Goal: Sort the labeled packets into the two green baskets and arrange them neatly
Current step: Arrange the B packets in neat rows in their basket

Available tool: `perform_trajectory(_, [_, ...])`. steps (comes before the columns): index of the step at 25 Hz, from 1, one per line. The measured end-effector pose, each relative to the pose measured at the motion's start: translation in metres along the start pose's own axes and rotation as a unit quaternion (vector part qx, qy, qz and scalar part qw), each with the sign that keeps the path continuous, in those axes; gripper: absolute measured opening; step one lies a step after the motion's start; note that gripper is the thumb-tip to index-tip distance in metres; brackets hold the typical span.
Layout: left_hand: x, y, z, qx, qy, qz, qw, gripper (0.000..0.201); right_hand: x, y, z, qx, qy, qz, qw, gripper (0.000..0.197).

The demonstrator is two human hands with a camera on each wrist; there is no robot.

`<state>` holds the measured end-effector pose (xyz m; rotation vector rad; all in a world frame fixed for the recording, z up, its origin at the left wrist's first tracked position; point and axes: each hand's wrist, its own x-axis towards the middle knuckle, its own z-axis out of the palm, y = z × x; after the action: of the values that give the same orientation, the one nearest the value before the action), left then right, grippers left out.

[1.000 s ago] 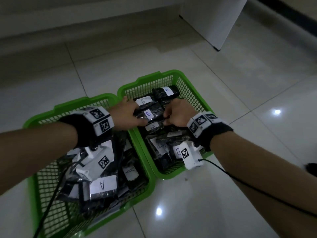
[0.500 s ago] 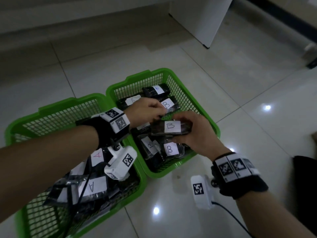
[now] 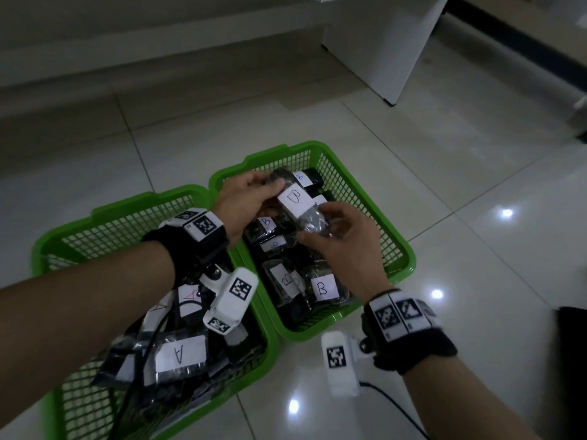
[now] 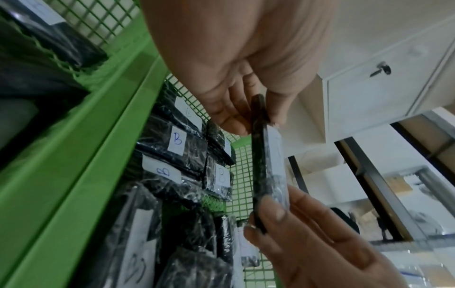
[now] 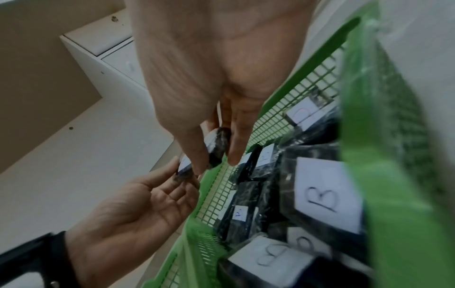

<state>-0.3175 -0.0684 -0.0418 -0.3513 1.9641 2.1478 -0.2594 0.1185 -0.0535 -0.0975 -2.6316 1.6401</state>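
Two green baskets sit side by side on the floor. The left basket point(image 3: 127, 204) holds black packets labelled A point(image 3: 179, 354). In the right basket point(image 3: 397, 246) lie several packets labelled B point(image 3: 322, 287). Above the right basket both hands hold one black B packet point(image 3: 295, 198). My left hand point(image 3: 273, 188) pinches its far end and my right hand point(image 3: 320, 227) pinches its near end. The left wrist view shows that packet point(image 4: 268, 165) edge-on between the two hands. In the right wrist view my thumb and fingers clamp the packet point(image 5: 216, 148) over the basket wall point(image 5: 246, 185).
Glossy tiled floor point(image 3: 444, 185) surrounds the baskets. A white cabinet point(image 3: 381, 42) stands at the back right, and a low ledge runs along the back. A dark object point(image 3: 571, 344) lies at the right edge. A cable trails from my right wrist.
Both hands came up out of the right basket. The right hand lifted a B packet, the left hand joined it, and the packet now points lengthwise away from me.
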Motion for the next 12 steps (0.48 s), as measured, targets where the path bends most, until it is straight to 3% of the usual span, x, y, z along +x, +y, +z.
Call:
perform_trajectory(4, [0.001, 0.005, -0.005, -0.061, 0.008, -0.014, 0.998, 0.034, 0.027, -0.019, 0.011, 0.033, 0.016, -0.014, 0.999, 0.050])
perform_trajectory(12, [0.001, -0.003, -0.018, -0.062, 0.064, 0.011, 0.996, 0.043, 0.025, -0.012, 0.015, 0.058, -0.074, 0.000, 0.996, 0.050])
